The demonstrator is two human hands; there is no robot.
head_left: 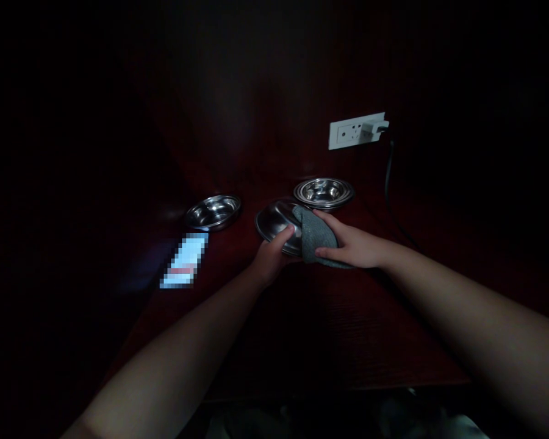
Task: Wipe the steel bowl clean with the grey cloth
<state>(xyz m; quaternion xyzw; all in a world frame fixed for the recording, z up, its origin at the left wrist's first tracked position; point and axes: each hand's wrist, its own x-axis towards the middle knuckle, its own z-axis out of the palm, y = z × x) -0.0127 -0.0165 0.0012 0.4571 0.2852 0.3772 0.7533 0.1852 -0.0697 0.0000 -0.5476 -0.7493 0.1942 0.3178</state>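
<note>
A shiny metal bowl (275, 221) is held tilted above the dark red table, its outer side turned up. My left hand (273, 253) grips its near edge, the thumb on the metal and the fingers underneath. A grey-green cloth (315, 236) lies against the right side of the bowl, and my right hand (348, 241) is closed on it. Just behind stands a stack of metal bowls (323, 192), open side up. Another metal bowl (214, 211) sits to the left, also facing up.
On the left of the table (338, 341) lies a lit, pixelated rectangular screen (184, 261). A white wall socket (357, 131) with a plug is at the back right, and a dark cable (388, 174) hangs down beside it. The surroundings are very dark.
</note>
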